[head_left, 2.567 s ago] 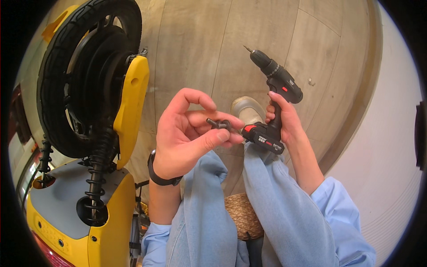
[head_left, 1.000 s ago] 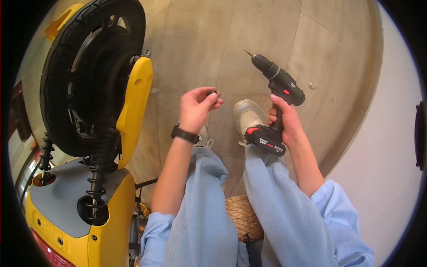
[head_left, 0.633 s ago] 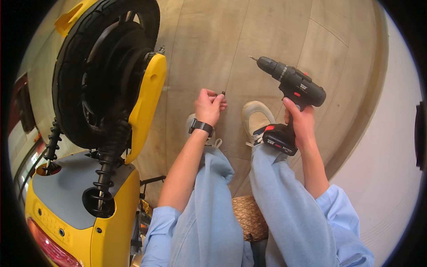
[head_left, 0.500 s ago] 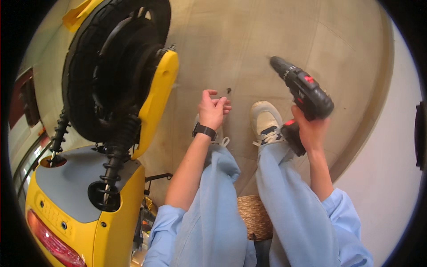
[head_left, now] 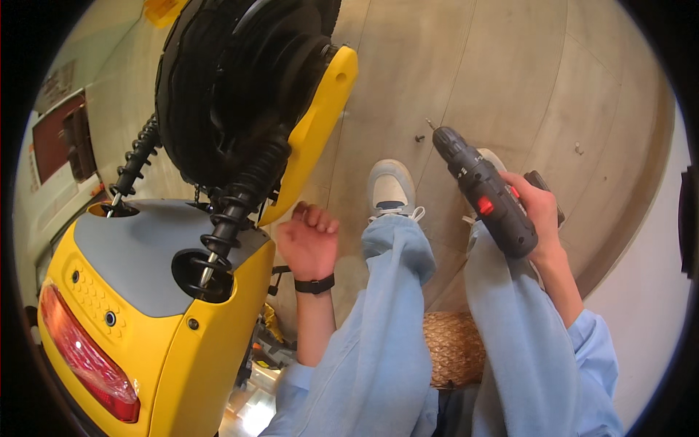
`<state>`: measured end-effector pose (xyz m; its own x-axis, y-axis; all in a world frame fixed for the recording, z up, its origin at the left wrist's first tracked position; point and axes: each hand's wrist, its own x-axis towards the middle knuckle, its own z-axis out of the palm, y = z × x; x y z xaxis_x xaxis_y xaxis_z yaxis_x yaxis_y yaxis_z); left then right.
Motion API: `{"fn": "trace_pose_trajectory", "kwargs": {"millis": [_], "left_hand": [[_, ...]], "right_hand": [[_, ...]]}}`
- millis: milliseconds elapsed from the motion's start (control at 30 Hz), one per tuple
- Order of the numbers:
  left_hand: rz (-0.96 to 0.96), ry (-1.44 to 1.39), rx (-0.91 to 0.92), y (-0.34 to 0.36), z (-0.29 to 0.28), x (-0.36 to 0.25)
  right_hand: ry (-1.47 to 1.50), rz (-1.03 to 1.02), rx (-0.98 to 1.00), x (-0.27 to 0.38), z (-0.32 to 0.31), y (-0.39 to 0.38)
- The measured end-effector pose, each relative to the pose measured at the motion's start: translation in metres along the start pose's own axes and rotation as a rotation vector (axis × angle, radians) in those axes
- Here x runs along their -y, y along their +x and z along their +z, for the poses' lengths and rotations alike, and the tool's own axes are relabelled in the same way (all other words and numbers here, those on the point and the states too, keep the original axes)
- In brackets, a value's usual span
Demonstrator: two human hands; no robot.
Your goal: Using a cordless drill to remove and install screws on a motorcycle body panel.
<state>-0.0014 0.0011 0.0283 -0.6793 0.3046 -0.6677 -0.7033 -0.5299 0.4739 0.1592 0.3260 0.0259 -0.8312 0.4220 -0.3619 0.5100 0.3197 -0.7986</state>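
In my right hand (head_left: 540,211) is a black cordless drill (head_left: 484,193) with red buttons, its bit pointing away from me above the floor. My left hand (head_left: 309,237), wearing a black watch, is beside the lower end of a yellow arm (head_left: 313,135) next to the wheel. Its fingers are curled in, and what they hold, if anything, is hidden. That arm belongs to an upturned yellow scooter (head_left: 211,357) on my left, with a black wheel (head_left: 240,87) and coil-spring shock absorbers (head_left: 237,204). A small dark screw (head_left: 419,138) lies on the floor near the drill's tip.
A red tail light (head_left: 91,349) under clear film is on the scooter's near end. Another small piece of hardware (head_left: 579,149) lies on the floor at the right. A woven seat (head_left: 453,349) shows between my legs, and a pale wall (head_left: 648,291) curves along the right.
My view has turned left, so the scooter sits further right. My left hand has gone from above the floor to beside the yellow arm. The drill has come lower and nearer my legs.
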Motion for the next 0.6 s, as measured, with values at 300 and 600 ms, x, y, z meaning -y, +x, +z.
{"fn": "trace_pose_trajectory", "kwargs": {"millis": [300,600], "left_hand": [[0.129,-0.027,-0.342,0.016,0.024,-0.013],[0.235,-0.059,-0.362,0.016,0.024,0.006]], "right_hand": [[0.029,-0.037,0.070,0.007,0.018,-0.002],[0.092,0.036,0.130,0.020,0.018,0.009]]}}
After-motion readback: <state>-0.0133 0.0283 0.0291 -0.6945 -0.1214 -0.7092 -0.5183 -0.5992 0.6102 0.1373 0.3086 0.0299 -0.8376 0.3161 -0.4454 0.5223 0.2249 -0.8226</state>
